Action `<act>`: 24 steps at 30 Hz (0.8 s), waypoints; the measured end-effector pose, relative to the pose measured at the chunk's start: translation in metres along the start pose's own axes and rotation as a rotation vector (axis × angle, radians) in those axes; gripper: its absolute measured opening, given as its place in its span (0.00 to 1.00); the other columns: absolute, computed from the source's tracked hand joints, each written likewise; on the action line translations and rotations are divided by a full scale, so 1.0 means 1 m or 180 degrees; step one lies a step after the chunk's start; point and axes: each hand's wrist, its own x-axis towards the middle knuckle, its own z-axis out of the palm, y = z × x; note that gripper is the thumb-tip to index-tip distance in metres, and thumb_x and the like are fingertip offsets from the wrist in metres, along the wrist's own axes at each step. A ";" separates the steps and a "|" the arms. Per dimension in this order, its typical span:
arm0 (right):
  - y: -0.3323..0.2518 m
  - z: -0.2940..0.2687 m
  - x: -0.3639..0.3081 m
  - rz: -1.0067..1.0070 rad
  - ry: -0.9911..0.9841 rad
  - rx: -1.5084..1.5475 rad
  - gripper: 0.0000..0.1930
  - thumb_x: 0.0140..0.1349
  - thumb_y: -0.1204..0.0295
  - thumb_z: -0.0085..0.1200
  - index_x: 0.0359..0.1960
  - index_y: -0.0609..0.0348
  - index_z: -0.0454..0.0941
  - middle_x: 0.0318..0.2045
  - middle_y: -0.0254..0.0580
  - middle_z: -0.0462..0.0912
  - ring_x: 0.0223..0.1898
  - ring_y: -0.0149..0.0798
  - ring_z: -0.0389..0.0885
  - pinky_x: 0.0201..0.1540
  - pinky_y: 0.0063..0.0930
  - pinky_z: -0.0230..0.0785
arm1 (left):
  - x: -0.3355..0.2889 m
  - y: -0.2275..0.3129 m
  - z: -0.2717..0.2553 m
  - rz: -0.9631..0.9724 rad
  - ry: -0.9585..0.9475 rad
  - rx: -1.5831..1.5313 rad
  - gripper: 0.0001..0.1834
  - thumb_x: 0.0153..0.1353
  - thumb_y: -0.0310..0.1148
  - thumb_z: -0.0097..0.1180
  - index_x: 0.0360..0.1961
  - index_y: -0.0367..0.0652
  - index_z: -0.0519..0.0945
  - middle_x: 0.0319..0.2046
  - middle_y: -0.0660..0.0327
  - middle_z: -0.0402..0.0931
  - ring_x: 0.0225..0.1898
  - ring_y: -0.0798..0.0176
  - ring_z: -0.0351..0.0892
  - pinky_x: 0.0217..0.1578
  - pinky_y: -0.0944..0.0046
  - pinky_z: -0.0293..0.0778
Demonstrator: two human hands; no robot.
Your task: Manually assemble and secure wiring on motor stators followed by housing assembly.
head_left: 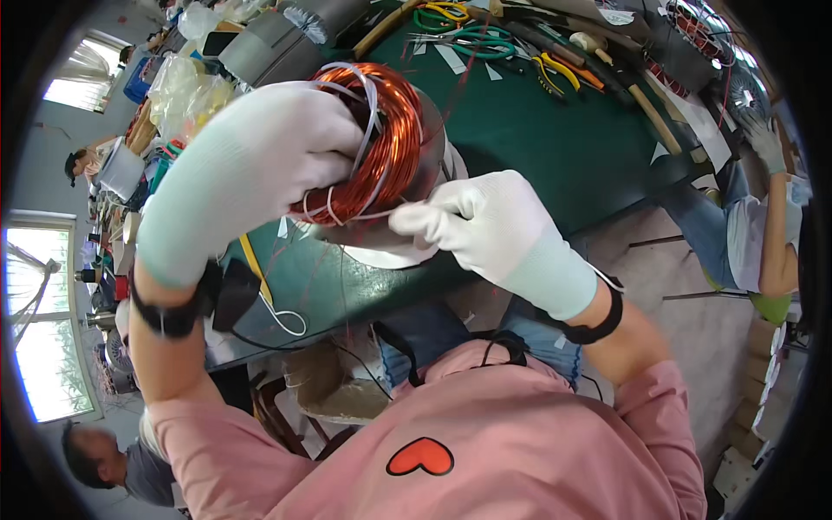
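A stator with a thick ring of copper winding [394,139] stands on the green table in front of me, tied round with white cord. My left hand [286,143], in a white glove, reaches over its left side. Its fingers curl into the opening and grip the winding; the fingertips are partly hidden. At the stator's near right, my right hand [481,221], also gloved, pinches a white cord [373,215] that runs taut from the winding's lower edge. Below the winding, part of the metal stator body [433,130] and a white round base [390,257] show.
Green-handled scissors [485,42], yellow-handled pliers [556,74] and a wooden-handled hammer [654,117] lie across the far side of the green table [537,147]. Plastic bags [186,95] crowd the far left. Another person's gloved hand [764,143] is at the right, near another stator.
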 end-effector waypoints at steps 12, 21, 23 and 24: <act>0.016 0.001 -0.021 -0.0837 -0.0638 0.1915 0.19 0.67 0.75 0.43 0.55 0.62 0.80 0.34 0.35 0.84 0.21 0.19 0.69 0.23 0.14 0.61 | -0.029 0.047 -0.019 0.0425 0.0743 0.1745 0.12 0.51 0.26 0.59 0.39 0.39 0.83 0.42 0.58 0.82 0.46 0.51 0.81 0.48 0.56 0.75; 0.091 0.004 -0.049 -0.2310 -0.0824 0.0791 0.11 0.62 0.68 0.58 0.43 0.56 0.83 0.34 0.38 0.82 0.38 0.36 0.81 0.40 0.31 0.74 | -0.033 0.154 0.056 0.1284 0.0514 -0.0532 0.30 0.52 0.31 0.60 0.60 0.42 0.76 0.52 0.53 0.77 0.48 0.45 0.81 0.51 0.51 0.75; 0.076 -0.003 -0.054 -0.2166 -0.1196 -0.0512 0.12 0.63 0.65 0.58 0.44 0.55 0.82 0.32 0.40 0.82 0.35 0.39 0.81 0.38 0.32 0.75 | -0.034 0.147 0.064 0.1182 0.0394 -0.0593 0.30 0.51 0.29 0.61 0.59 0.42 0.77 0.53 0.52 0.78 0.49 0.45 0.81 0.52 0.51 0.75; 0.069 -0.003 -0.056 -0.1263 -0.1537 -0.0552 0.12 0.63 0.65 0.57 0.42 0.58 0.81 0.29 0.42 0.82 0.32 0.42 0.81 0.37 0.34 0.75 | -0.036 0.144 0.068 0.1081 0.0380 -0.0680 0.30 0.50 0.28 0.62 0.59 0.41 0.76 0.53 0.52 0.78 0.49 0.45 0.81 0.53 0.51 0.75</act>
